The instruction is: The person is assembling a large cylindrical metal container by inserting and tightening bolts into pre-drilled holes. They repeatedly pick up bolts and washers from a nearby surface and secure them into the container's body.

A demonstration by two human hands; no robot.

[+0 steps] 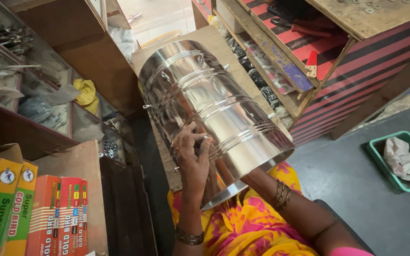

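A large shiny steel drum (214, 109) lies tilted across my lap, its open end facing me. It has ribbed bands and small rivets on its side. My left hand (193, 154) rests on the drum's outer wall near the open rim, fingers closed around a small dark tool pressed against the metal. My right forearm (285, 196), wearing bangles, reaches into the open end; the right hand itself is hidden inside the drum. A yellow and pink garment (247, 223) covers my lap beneath the drum.
The drum's far end rests on a wooden board (217, 40). Shelves of metal hardware (29, 95) and coloured cartons (29, 213) stand at the left. A striped counter (357, 66) with a red-handled tool (312, 64) is at right, beside a green tray (399, 161) of crumpled paper.
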